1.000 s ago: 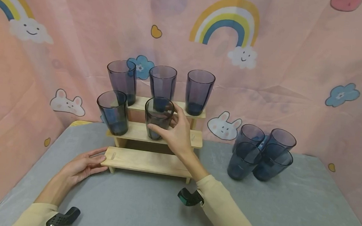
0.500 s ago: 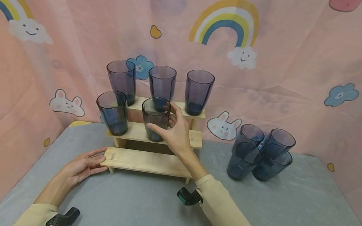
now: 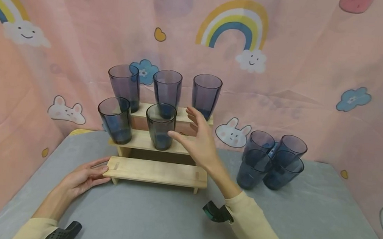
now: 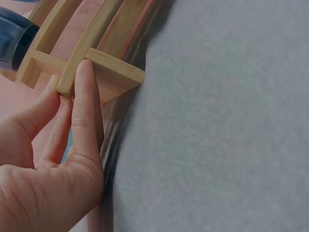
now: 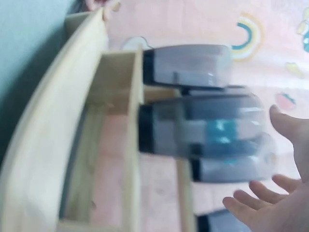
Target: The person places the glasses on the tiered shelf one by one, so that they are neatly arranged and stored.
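Note:
A three-tier wooden stand (image 3: pixel 157 172) holds tinted drinking glasses. My left hand (image 3: pixel 83 178) grips the left end of its lowest board, and in the left wrist view the thumb and fingers (image 4: pixel 85 111) lie on either side of that end. My right hand (image 3: pixel 201 145), fingers spread and holding nothing, is just right of the middle-tier glass (image 3: pixel 160 132). In the right wrist view that glass (image 5: pixel 203 126) is apart from the fingertips. Another glass (image 3: pixel 115 122) stands at the left of the middle tier. Three glasses, one of them the right-hand glass (image 3: pixel 205 94), line the top tier.
Several more tinted glasses (image 3: pixel 253 174) stand close together on the grey cloth-covered table (image 3: pixel 134 221), right of the stand. A pink printed curtain (image 3: pixel 299 60) hangs behind and at both sides.
My right hand has let go of the middle-tier glass and drawn back to the right, after shifting the glass slightly left. The left hand keeps its place at the stand.

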Demonstrator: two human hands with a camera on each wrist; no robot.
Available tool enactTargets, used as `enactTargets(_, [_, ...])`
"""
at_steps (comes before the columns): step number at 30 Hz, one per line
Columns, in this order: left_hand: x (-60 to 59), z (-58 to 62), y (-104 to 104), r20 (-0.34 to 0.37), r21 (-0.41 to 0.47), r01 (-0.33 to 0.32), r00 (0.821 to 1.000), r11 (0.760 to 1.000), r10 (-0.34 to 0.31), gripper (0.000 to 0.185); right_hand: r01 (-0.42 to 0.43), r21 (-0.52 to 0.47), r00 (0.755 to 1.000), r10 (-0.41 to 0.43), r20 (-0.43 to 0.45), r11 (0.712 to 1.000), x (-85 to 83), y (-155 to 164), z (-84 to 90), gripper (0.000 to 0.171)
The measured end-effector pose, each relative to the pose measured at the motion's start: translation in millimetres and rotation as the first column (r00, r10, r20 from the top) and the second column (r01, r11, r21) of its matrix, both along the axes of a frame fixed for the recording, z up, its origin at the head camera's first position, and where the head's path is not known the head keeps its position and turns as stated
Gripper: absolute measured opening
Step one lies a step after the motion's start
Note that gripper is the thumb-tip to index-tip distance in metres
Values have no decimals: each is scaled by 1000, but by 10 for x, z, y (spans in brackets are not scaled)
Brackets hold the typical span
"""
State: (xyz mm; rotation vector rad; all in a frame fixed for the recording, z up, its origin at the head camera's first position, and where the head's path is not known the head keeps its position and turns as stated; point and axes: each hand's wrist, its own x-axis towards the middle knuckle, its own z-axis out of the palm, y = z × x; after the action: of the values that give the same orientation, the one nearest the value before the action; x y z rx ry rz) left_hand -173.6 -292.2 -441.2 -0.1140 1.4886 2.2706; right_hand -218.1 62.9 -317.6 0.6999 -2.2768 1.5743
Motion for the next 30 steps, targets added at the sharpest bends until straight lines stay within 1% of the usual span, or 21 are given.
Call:
enactTargets(3, [10,5,-4,4,11,-3,1000,1000,3,57,17,39,996,-14,-83,999,55,206,85,72])
enactTargets(5, [13,10,-4,5,13,-2,1000,1000,2,62,40,73,992,-30,-123,997,85,379,140,69])
enactTargets(7, [16,14,-5,6,15,-3,1000,1000,3,62,68,105,987,-52,-153,992,101,576,182,67])
enactTargets(9, [17,14,-8,6,22,-6,1000,1000,6,54,105,142,982,-80,-171,984,115,789,211,66])
enactTargets(11, [18,13,-12,6,30,-9,1000,1000,9,42,148,161,976,-118,-183,976,120,1016,209,65])
enactTargets(13, [17,11,-16,7,35,-10,1000,999,10,36,193,163,970,-163,-181,968,128,1245,184,66])
enactTargets(15, [14,10,-18,7,32,-7,1000,999,7,41,240,169,964,-214,-158,956,151,1471,140,68])
enactTargets(17, [9,8,-19,7,25,-6,1000,1000,6,49,300,173,950,-276,-147,938,173,1680,69,69])
enactTargets(19, [6,3,-19,6,16,-9,1000,1000,8,53,349,183,935,-326,-140,919,198,1865,-18,71])
enactTargets(22, [8,-6,-14,2,12,-8,1000,1000,8,46,421,200,906,-401,-134,885,245,2108,-165,72])
enactTargets(26, [16,-14,-5,-2,28,-1,1000,1000,1,33,474,244,880,-467,-92,846,332,2374,-338,78])
enactTargets(30, [11,-20,-5,-1,43,-6,1000,999,6,30,491,276,862,-507,-18,826,400,2536,-507,88])
